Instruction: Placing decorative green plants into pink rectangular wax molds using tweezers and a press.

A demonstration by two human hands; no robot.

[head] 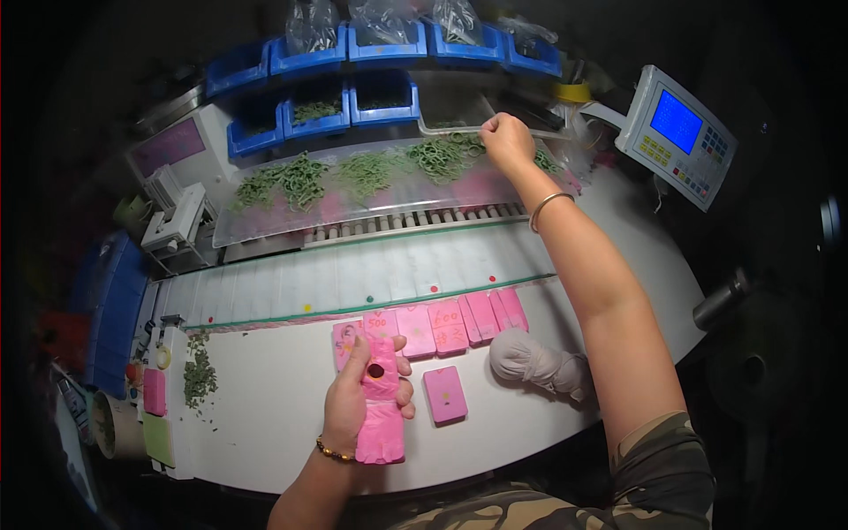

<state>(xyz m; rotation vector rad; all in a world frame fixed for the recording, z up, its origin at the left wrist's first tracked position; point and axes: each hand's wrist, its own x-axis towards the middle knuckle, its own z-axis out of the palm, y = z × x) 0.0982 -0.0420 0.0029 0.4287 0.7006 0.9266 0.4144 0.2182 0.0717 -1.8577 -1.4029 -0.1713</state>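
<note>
My left hand grips a pink rubber-like piece, perhaps an opened mould, above the front of the white table; a dark round spot shows near its upper end. Stretched forward, my right hand is closed at the right part of a clear plastic tray. Its fingertips are turned away, so whether they hold anything is hidden. Several heaps of thin green strips lie along this tray, one right beside the right hand. A pink block rests on the table to the right of my left hand.
Several pink blocks bearing handwriting stand in a row before a pale green-edged strip. A tied cloth pouch lies under my right arm. Blue bins line the back; a control panel stands right. Green scraps lie left.
</note>
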